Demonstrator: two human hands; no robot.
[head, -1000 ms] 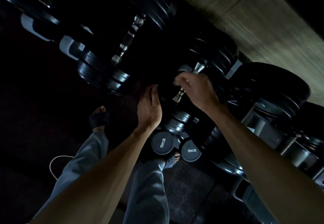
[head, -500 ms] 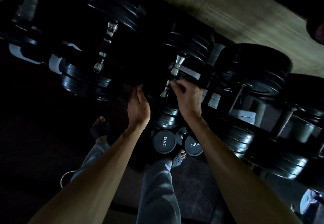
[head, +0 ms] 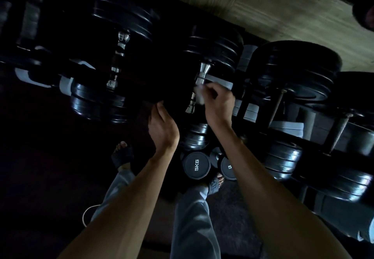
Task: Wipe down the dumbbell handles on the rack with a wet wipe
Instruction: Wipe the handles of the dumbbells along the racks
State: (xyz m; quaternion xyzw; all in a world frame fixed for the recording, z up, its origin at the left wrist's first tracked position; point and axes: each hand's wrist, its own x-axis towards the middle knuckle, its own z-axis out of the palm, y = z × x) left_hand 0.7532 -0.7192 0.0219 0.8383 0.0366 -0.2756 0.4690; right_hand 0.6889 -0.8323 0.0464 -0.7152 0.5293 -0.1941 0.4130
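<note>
On chrome handle point(head: 196, 88), right hand point(head: 218, 104) presses wipe point(head: 199, 94).

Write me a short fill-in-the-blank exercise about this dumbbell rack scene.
1. The right hand presses a white ____ against the shiny dumbbell handle.
2. The round weight by the feet reads ____.
3. The left hand holds ____.

Missing words: wipe; 5KG; nothing

Black dumbbell plates point(head: 214, 44), chrome handle point(head: 199, 80) — white wipe point(head: 199, 94), grey trousers point(head: 192, 218).
</note>
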